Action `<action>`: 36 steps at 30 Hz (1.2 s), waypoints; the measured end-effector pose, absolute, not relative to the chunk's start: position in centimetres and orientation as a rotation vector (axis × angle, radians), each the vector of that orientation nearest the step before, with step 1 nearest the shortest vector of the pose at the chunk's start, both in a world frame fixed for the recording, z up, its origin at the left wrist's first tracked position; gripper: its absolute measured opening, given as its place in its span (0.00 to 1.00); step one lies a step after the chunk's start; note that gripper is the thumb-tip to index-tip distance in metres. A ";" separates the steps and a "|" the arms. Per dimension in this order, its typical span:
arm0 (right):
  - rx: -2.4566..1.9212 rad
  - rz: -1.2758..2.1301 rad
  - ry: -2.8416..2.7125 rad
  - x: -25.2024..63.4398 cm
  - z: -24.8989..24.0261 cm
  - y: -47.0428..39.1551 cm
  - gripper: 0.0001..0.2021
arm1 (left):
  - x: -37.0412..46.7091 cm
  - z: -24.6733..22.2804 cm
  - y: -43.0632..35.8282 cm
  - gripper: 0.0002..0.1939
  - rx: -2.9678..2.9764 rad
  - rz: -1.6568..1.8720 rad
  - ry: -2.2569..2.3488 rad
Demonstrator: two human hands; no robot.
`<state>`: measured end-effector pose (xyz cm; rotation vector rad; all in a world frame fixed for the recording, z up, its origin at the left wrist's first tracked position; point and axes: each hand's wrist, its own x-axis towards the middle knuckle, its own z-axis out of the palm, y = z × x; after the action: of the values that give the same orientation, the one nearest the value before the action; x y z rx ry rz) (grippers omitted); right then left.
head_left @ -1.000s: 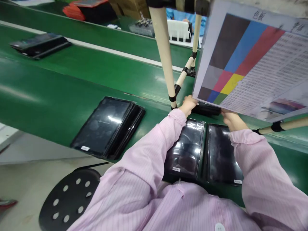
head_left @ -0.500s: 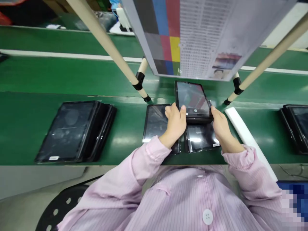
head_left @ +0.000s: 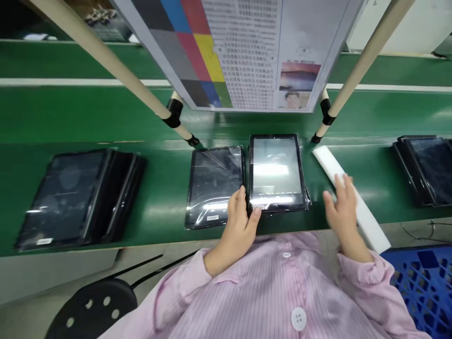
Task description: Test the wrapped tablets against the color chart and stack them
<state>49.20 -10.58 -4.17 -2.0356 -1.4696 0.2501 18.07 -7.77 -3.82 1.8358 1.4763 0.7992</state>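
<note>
A tablet (head_left: pixel 276 172) with a lit, pale screen lies flat on the bench, with the edge of a plastic-wrapped piece showing beneath it. My left hand (head_left: pixel 238 223) rests at its lower left corner, fingers stretched out and holding nothing. Beside it on the left lies a second tablet (head_left: pixel 216 181), dark-screened, in clear film with a small white label. My right hand (head_left: pixel 342 207) is off to the right, slightly blurred, fingers apart, over a long white foam bar (head_left: pixel 367 219); whether it touches the bar I cannot tell.
Stacked dark tablets (head_left: pixel 70 193) lie at the left, and more tablets (head_left: pixel 429 165) at the right. A printed chart board (head_left: pixel 247 56) on beige poles (head_left: pixel 106 59) overhangs the bench (head_left: pixel 165 188). Below are a blue crate (head_left: pixel 420 282) and a black stool (head_left: pixel 95 306).
The tablet both hands held raised now lies on the bench, its screen brighter. My right hand has let go and moved right to the foam bar. The view has shifted.
</note>
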 end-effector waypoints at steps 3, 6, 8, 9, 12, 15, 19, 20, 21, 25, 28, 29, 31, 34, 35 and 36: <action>-2.388 0.084 -1.482 55.4 -4.9 -10.8 0.35 | 16.8 -2.5 -8.3 0.30 2.187 0.794 1.360; -2.354 0.034 -1.600 59.7 -4.2 -12.2 0.30 | 16.5 -1.2 -8.2 0.22 2.492 0.698 1.140; -2.202 -0.038 -1.660 60.4 -2.8 -13.0 0.29 | 16.9 -0.8 -7.8 0.20 2.611 0.653 1.073; -2.119 -0.032 -1.715 60.1 -1.9 -13.1 0.28 | 17.1 -0.6 -7.5 0.20 2.650 0.640 1.064; -1.952 0.043 -1.989 58.2 0.5 -12.2 0.25 | 17.7 -0.6 -6.5 0.21 2.705 0.590 1.045; -1.970 -0.018 -2.209 56.8 1.9 -10.7 0.23 | 17.9 -0.5 -5.6 0.22 2.723 0.578 1.025; -1.968 -0.026 -2.280 57.2 2.6 -10.5 0.21 | 17.6 -0.4 -4.9 0.19 2.731 0.606 1.050; -1.946 -0.017 -2.291 57.4 2.6 -10.7 0.21 | 17.5 -0.3 -4.8 0.18 2.728 0.619 1.052; -1.923 -0.010 -2.298 57.6 2.7 -10.9 0.21 | 17.5 -0.3 -4.7 0.18 2.724 0.636 1.047; -1.866 -0.008 -2.308 57.9 2.7 -11.3 0.20 | 17.6 -0.3 -4.3 0.19 2.751 0.674 0.980; -1.866 -0.013 -2.314 57.8 2.8 -11.1 0.20 | 17.7 0.1 -4.0 0.18 2.799 0.606 0.956; -1.864 -0.009 -2.316 57.8 2.8 -11.0 0.19 | 17.5 0.3 -3.8 0.17 2.808 0.623 0.939; -1.857 0.000 -2.320 57.9 3.0 -10.9 0.19 | 16.9 0.6 -3.5 0.16 2.808 0.749 0.898; -1.860 0.009 -2.323 58.2 3.1 -10.7 0.19 | 15.6 0.9 -3.4 0.14 2.760 0.942 0.836; -1.863 0.017 -2.322 58.3 3.1 -10.7 0.19 | 15.2 1.0 -3.4 0.14 2.731 0.961 0.799; -1.868 0.029 -2.318 58.4 3.0 -10.6 0.20 | 14.9 0.9 -3.5 0.13 2.703 0.962 0.753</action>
<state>58.40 -10.60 3.04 -1.8675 -2.3176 0.0294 14.87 -3.53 0.94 2.7032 0.7532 0.9616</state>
